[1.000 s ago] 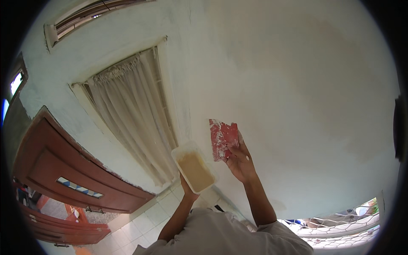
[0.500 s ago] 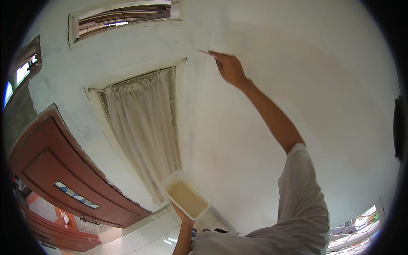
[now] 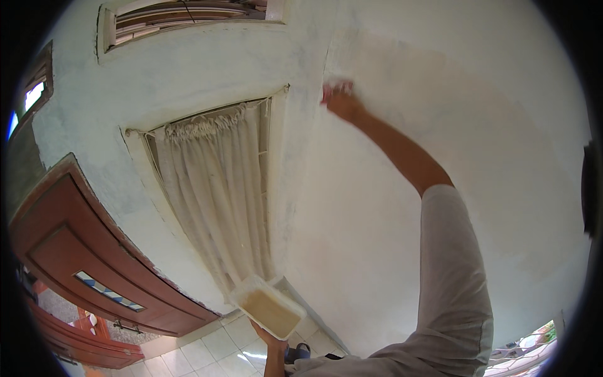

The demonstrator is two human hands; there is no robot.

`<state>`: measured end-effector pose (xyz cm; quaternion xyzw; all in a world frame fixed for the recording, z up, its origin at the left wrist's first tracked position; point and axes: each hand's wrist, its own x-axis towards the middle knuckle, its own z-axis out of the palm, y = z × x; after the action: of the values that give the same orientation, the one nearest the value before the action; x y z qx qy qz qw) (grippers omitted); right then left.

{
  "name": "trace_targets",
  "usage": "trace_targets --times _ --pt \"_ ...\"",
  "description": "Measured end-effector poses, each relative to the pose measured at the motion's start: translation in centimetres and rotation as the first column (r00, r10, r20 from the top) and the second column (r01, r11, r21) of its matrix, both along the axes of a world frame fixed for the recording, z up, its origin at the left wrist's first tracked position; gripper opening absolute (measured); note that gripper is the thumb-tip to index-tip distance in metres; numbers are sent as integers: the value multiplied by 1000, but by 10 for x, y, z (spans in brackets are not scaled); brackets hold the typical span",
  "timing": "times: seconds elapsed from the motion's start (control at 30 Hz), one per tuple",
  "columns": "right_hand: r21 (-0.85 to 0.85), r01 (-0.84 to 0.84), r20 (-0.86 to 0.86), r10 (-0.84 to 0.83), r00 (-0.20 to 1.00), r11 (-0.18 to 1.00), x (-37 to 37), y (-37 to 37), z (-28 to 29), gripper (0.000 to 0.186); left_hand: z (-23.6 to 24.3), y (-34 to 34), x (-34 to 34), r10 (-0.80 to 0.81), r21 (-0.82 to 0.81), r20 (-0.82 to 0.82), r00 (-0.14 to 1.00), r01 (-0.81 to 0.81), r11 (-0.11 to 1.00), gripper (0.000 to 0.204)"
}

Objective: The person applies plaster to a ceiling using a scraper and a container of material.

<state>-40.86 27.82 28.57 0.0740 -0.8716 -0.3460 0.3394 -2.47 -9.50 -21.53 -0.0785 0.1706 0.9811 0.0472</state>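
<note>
Head view: right hand [image 3: 346,105] grips red scraper [image 3: 328,94]; left hand [image 3: 269,337] grasps tub [image 3: 251,285] from below.

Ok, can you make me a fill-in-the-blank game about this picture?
1. The left hand, with the tub, is ____ (higher or lower) than the right hand.
2. The blurry tool looks ____ (red or blue).
3. The curtain hangs over a ____.

Missing words: lower; red; window.
</note>
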Motion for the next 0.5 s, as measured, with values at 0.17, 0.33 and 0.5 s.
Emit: trace_targets --times 0.17,0.33,0.5 --pt "94 -72 442 23 897 993 31 -18 -85 37 -14 0 -17 -27 41 -14 1000 28 999 61" --pt "-57 -281 39 283 958 958 25 -10 34 40 -6 8 -24 -63 52 -17 998 64 997 64" --pt "30 -173 -297 174 939 984 16 3 146 35 30 17 -20 -32 -4 1 999 32 999 67"
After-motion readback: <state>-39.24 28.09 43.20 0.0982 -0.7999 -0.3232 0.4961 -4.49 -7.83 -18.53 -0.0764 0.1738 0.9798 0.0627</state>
